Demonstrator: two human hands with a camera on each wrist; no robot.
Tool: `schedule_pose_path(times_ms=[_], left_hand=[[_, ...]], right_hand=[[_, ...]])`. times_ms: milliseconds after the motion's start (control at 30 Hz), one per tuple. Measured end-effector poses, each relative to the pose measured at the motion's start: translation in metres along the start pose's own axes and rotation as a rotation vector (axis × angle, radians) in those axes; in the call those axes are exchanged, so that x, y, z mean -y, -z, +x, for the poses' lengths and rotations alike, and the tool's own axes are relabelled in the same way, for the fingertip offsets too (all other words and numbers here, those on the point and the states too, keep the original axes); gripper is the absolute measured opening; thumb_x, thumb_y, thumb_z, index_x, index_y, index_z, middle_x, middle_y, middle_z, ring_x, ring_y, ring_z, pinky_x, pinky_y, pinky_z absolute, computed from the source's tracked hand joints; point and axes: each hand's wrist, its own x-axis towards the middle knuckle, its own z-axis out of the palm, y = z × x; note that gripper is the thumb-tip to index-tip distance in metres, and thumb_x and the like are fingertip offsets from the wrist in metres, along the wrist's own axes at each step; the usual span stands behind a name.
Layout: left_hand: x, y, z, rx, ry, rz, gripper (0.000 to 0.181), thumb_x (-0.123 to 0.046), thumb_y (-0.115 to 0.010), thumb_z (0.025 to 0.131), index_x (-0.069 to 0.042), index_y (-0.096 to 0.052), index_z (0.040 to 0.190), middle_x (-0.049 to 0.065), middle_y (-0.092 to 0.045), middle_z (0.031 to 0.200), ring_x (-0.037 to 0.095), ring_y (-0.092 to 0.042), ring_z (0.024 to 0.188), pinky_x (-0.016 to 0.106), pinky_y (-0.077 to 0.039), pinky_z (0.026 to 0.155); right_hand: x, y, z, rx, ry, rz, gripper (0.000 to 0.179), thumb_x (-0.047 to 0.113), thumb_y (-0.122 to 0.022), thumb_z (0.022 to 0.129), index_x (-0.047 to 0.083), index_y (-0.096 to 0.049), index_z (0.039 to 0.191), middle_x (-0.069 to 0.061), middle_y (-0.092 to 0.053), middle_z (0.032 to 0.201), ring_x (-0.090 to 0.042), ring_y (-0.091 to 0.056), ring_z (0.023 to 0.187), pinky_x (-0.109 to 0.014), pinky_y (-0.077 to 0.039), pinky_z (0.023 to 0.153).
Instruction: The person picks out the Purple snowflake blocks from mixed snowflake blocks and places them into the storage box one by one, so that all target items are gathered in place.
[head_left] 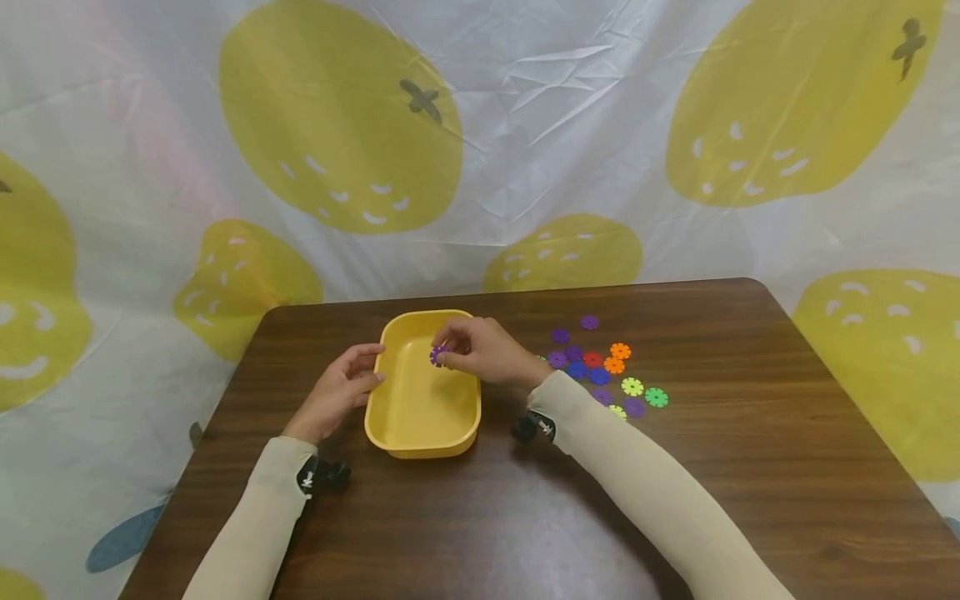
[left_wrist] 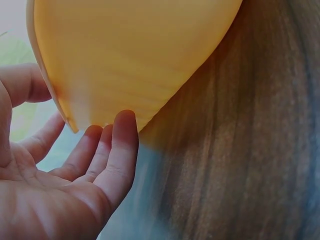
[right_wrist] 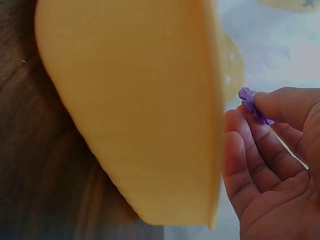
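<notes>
My right hand (head_left: 491,350) pinches a purple snowflake disc (head_left: 438,357) between thumb and fingers, above the inside of a yellow plastic bin (head_left: 422,452). In the right wrist view the same notched purple disc (right_wrist: 254,106) is seen nearly edge-on at the fingertips, beside the bin's wall (right_wrist: 130,110). My left hand (head_left: 341,392) is at the bin's left side, its loosely bent fingers touching the rim and outer wall. From the left wrist, the fingertips (left_wrist: 125,122) rest against the outside of the bin (left_wrist: 135,60). The visible bin floor holds no discs.
To the right of the bin lie scattered snowflake discs, among them orange (head_left: 620,351), red (head_left: 593,359), blue (head_left: 599,376), green (head_left: 656,397) and several purple ones. They lie on a dark wooden table (head_left: 750,467). A fruit-printed curtain (head_left: 540,150) hangs behind its far edge.
</notes>
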Motion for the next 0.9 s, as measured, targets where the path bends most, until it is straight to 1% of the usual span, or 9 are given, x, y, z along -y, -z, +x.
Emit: schedule_pose_path(times_ms=[200,367,433,600,667,767,900], left_hand=[[-0.001,-0.001,0.0,0.001,0.007,-0.003,0.056,-0.013,-0.066,0.104,-0.01,-0.045,0.155,0.022,-0.05,0.155,0.032,-0.06,0.129,0.033,-0.063,0.093],[-0.001,0.0,-0.001,0.005,0.003,-0.01,0.057,-0.013,-0.065,0.104,-0.009,-0.043,0.156,0.023,-0.049,0.156,0.033,-0.06,0.129,0.031,-0.063,0.092],[-0.001,-0.001,-0.001,0.006,-0.002,-0.012,0.056,-0.012,-0.064,0.104,-0.009,-0.043,0.156,0.024,-0.049,0.156,0.034,-0.06,0.13,0.031,-0.063,0.092],[0.0,0.0,-0.001,0.009,-0.006,-0.015,0.055,-0.011,-0.064,0.104,-0.009,-0.043,0.156,0.024,-0.049,0.155,0.037,-0.059,0.131,0.03,-0.063,0.091],[0.0,0.0,-0.001,0.013,-0.006,-0.019,0.056,-0.011,-0.063,0.105,-0.009,-0.043,0.156,0.024,-0.048,0.156,0.037,-0.059,0.132,0.03,-0.063,0.091],[0.0,0.0,-0.001,0.018,-0.009,-0.024,0.056,-0.011,-0.063,0.105,-0.008,-0.042,0.156,0.024,-0.048,0.156,0.038,-0.058,0.132,0.031,-0.063,0.092],[0.0,-0.001,-0.001,0.017,-0.006,-0.016,0.056,-0.013,-0.064,0.104,-0.01,-0.042,0.156,0.023,-0.048,0.156,0.038,-0.058,0.133,0.032,-0.063,0.093]], right_hand=[[0.001,-0.011,0.005,0.07,0.03,-0.047,0.009,0.013,-0.077,0.097,0.012,-0.073,0.104,0.002,-0.08,0.094,-0.004,-0.073,0.083,-0.021,-0.061,0.081],[0.004,-0.019,0.007,0.14,0.05,-0.084,0.008,0.011,-0.078,0.096,0.01,-0.073,0.102,0.001,-0.08,0.093,-0.003,-0.073,0.082,-0.02,-0.06,0.077],[0.005,-0.021,0.007,0.161,0.049,-0.11,0.008,0.012,-0.079,0.096,0.011,-0.073,0.101,0.003,-0.08,0.092,-0.003,-0.072,0.081,-0.02,-0.059,0.074],[0.006,-0.026,0.008,0.188,0.034,-0.191,0.009,0.02,-0.08,0.095,0.017,-0.072,0.099,0.009,-0.077,0.087,-0.001,-0.069,0.076,-0.019,-0.056,0.07],[0.006,-0.028,0.008,0.196,0.031,-0.208,0.011,0.022,-0.081,0.095,0.016,-0.072,0.099,0.01,-0.077,0.084,-0.001,-0.069,0.074,-0.019,-0.056,0.068],[0.006,-0.028,0.008,0.196,0.035,-0.237,0.011,0.02,-0.079,0.096,0.015,-0.072,0.102,0.008,-0.077,0.084,-0.001,-0.069,0.075,-0.019,-0.056,0.069],[0.006,-0.027,0.007,0.181,0.039,-0.241,0.013,0.017,-0.077,0.096,0.011,-0.073,0.106,0.004,-0.077,0.089,-0.003,-0.069,0.08,-0.02,-0.057,0.073]])
